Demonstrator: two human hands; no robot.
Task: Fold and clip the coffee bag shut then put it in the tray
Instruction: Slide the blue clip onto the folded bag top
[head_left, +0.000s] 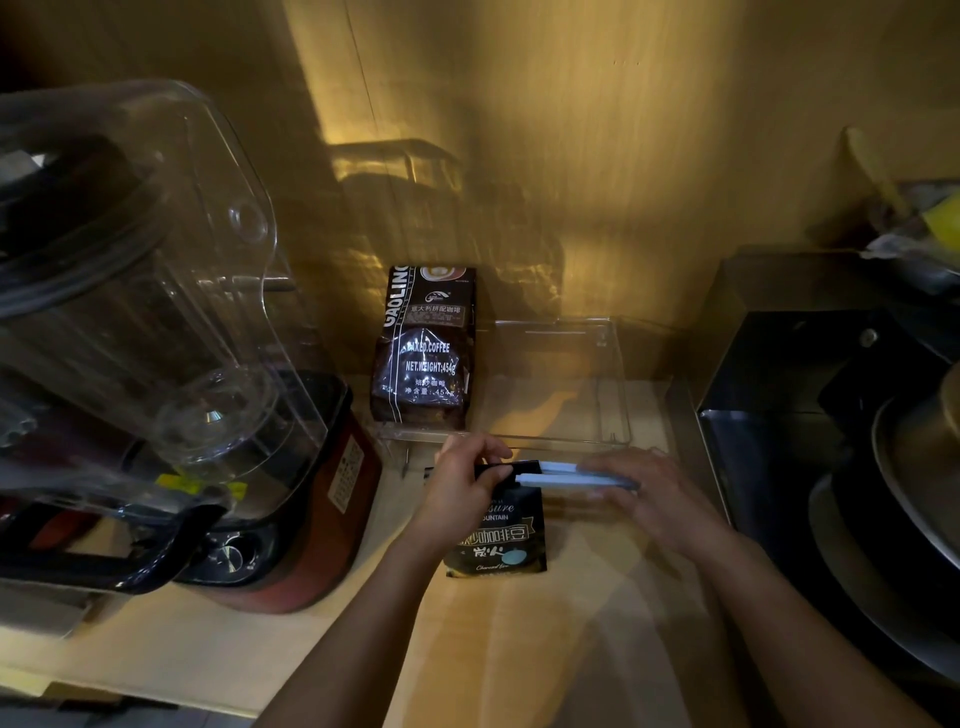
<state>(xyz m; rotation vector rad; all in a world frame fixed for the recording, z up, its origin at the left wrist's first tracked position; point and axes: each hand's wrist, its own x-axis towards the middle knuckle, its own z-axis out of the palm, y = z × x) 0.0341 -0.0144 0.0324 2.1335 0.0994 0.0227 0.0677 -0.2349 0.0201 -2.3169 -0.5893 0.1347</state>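
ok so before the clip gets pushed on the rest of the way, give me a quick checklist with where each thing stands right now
1. Folded top of the black coffee bag pinned by the left hand: ok, fingers pinch it at the left end.
2. White clip lined up along the fold: ok, it lies level across the top edge.
3. Clip covering the whole width: not ok, it sticks out well past the bag's right side.
4. Clip snapped shut: cannot tell, the right hand covers its far end.
5. Room in the clear tray: ok, the right part is bare beside the brown coffee bag.
6. Bag steady on the counter: ok, it lies flat.
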